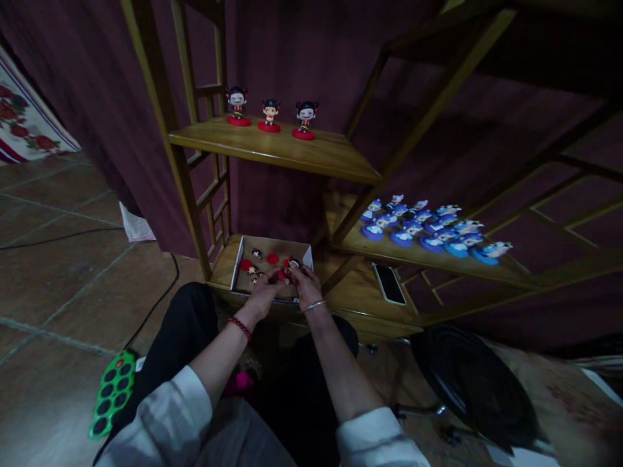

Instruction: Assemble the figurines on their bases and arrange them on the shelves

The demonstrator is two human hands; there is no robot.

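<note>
Both my hands meet over the right half of a shallow cardboard box (237,267) on the bottom shelf. In my right hand (306,285) is a small black-haired figurine (293,263), gripped by the fingers. My left hand (264,290) pinches a red round base (282,274) right against the figurine's lower end; whether the two are joined I cannot tell. Inside the box lie several loose figurines, one of them a dark-haired figurine (256,253) at the back, and red discs, among them a red disc (272,258) behind my fingers.
Three figurines on red bases stand on the upper shelf (272,148). Several blue and purple figurines (406,232) crowd the right shelf. A phone (389,283) lies on the bottom shelf. A green power strip (113,392) is on the floor at left, a black round stool seat (474,383) at right.
</note>
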